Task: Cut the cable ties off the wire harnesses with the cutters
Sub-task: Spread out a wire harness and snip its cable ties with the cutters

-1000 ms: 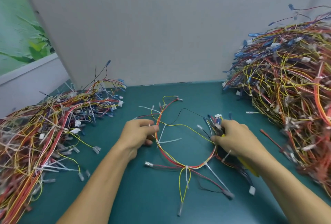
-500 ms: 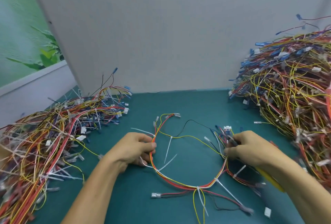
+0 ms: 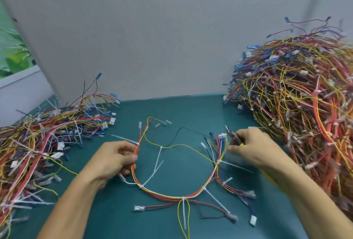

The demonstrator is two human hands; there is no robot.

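Note:
A wire harness [image 3: 172, 195] of red, yellow and white wires lies in a U shape on the green table [image 3: 191, 112]. Several white cable ties [image 3: 158, 159] stick out along it. My left hand [image 3: 112, 160] pinches the left branch of the harness between thumb and fingers. My right hand [image 3: 252, 149] grips the cutters [image 3: 232, 134], whose metal jaws poke out above my fingers and whose yellow handle shows under my wrist. The fingertips of that hand touch the right branch next to a white connector [image 3: 222, 135].
A low heap of harnesses [image 3: 47, 133] covers the table's left side. A tall heap of harnesses [image 3: 298, 105] fills the right side. A grey partition wall [image 3: 172, 38] stands close behind. Loose terminals [image 3: 139, 208] lie toward the near edge.
The view has shifted, so everything sits lower in frame. My right hand has drawn back a little from the harness and the cutter jaws now show above it. My left hand keeps its hold.

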